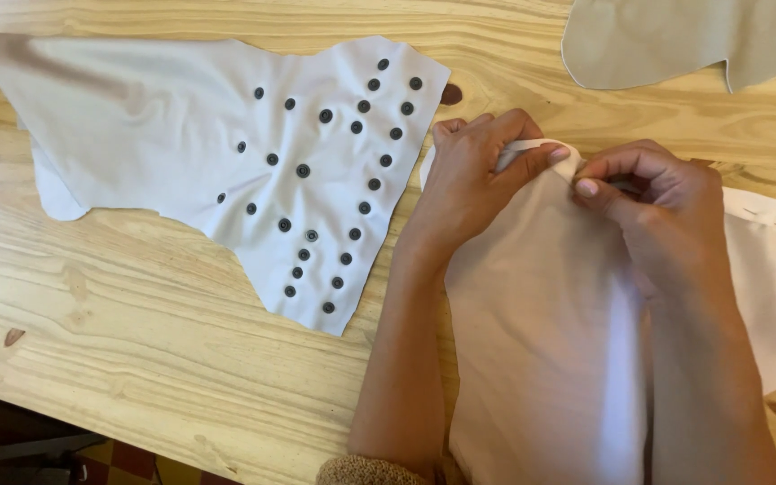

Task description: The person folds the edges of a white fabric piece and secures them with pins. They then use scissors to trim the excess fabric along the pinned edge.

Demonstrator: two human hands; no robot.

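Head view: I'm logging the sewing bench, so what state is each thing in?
Left hand: pinching the pale fabric's top edge.
Right hand: pinching the same edge.
Pale fabric: edge folded over, rest flat.
Studded white fabric: spread flat, dark snaps up, untouched.
Beige fabric: flat, untouched.
Wooden table: bearing all three.

Single head-worn view, steeply downward and close over the wooden table (136,359), hands (469,184) right of centre.
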